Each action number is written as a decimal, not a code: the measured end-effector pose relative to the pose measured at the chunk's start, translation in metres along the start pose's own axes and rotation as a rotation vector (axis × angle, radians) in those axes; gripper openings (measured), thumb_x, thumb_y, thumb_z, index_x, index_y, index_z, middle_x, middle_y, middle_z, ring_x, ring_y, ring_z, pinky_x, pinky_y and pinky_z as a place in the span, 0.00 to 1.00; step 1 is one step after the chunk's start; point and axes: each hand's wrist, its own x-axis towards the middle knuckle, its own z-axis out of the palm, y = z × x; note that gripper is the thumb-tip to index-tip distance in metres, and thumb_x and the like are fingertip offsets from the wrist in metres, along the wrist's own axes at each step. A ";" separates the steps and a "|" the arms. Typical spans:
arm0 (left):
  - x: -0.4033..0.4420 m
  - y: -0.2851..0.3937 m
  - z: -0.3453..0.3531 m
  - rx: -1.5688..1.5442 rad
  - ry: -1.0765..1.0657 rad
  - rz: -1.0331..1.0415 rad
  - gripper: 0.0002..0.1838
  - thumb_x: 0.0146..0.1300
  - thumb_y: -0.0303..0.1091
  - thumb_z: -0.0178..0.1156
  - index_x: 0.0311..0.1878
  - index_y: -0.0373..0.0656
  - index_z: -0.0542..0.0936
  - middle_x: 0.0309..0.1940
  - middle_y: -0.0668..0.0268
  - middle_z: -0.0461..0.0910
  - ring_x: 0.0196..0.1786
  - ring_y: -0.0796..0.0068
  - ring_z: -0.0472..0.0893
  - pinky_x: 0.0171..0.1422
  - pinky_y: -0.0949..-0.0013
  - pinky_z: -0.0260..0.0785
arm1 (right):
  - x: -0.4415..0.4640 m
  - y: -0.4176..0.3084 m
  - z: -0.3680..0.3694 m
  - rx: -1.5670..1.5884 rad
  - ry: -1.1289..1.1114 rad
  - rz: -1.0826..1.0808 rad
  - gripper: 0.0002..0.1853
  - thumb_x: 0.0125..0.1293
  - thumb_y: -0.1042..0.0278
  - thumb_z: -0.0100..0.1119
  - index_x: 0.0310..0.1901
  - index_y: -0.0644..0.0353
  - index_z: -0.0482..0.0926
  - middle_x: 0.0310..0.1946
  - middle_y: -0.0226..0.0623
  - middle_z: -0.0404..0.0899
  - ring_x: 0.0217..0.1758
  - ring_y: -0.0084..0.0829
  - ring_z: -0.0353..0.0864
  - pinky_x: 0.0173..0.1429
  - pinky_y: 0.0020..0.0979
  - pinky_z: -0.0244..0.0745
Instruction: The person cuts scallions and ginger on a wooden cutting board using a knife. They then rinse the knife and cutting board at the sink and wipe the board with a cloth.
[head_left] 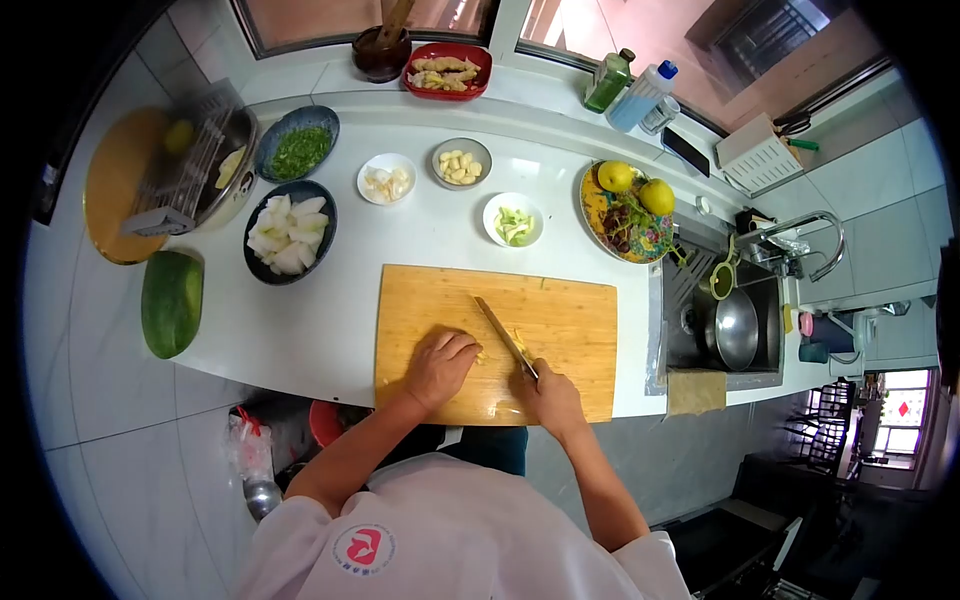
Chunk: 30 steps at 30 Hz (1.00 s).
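Knife (pixel 505 335): above the board (pixel 585 305), its long axis slanting from a handle close to the person to a tip farther off and leftward.
Right hand (pixel 555 396): fingers wrapped tight around the handle, near the board's front edge.
Left hand (pixel 440 370): fingers curled and bunched, tips down on the board's left half; whether they pinch a piece or merely steady it, I cannot tell.
Yellow pieces (pixel 481 358): on the board at the left fingertips, just left of the blade (ginger, perhaps, but too small to be sure); more strips (pixel 519 338) lie along the blade's right side.
Blade to fingers: the blade runs between those two lots, with the left hand nearer the left lot.
Surface (pixel 330 345): beyond the board stands a white bowl (pixel 490 220) of green slices.
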 end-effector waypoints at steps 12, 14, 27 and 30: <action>-0.005 0.001 0.001 -0.032 0.078 0.017 0.05 0.59 0.27 0.69 0.38 0.38 0.86 0.47 0.60 0.82 0.52 0.57 0.79 0.56 0.60 0.74 | -0.030 0.002 0.007 -0.069 0.069 -0.115 0.11 0.70 0.63 0.58 0.46 0.61 0.72 0.26 0.57 0.82 0.32 0.60 0.83 0.39 0.57 0.76; -0.006 0.003 -0.001 -0.006 0.066 0.023 0.06 0.59 0.27 0.68 0.38 0.38 0.86 0.47 0.60 0.82 0.53 0.57 0.79 0.57 0.60 0.74 | -0.031 -0.001 0.004 -0.080 0.057 -0.116 0.11 0.70 0.63 0.58 0.46 0.60 0.72 0.26 0.57 0.82 0.32 0.60 0.83 0.39 0.57 0.76; -0.014 0.003 0.005 0.075 -0.051 -0.032 0.14 0.64 0.28 0.56 0.50 0.41 0.85 0.57 0.65 0.81 0.62 0.61 0.76 0.61 0.60 0.74 | -0.035 -0.009 0.001 -0.267 0.020 -0.167 0.14 0.68 0.65 0.58 0.49 0.63 0.71 0.24 0.53 0.82 0.29 0.54 0.85 0.35 0.52 0.79; -0.016 0.001 0.007 0.078 -0.046 -0.014 0.15 0.64 0.28 0.55 0.51 0.40 0.85 0.58 0.65 0.80 0.63 0.61 0.75 0.61 0.60 0.74 | -0.037 -0.014 -0.006 -0.299 -0.005 -0.158 0.14 0.68 0.65 0.58 0.50 0.63 0.71 0.24 0.52 0.82 0.28 0.54 0.85 0.34 0.52 0.80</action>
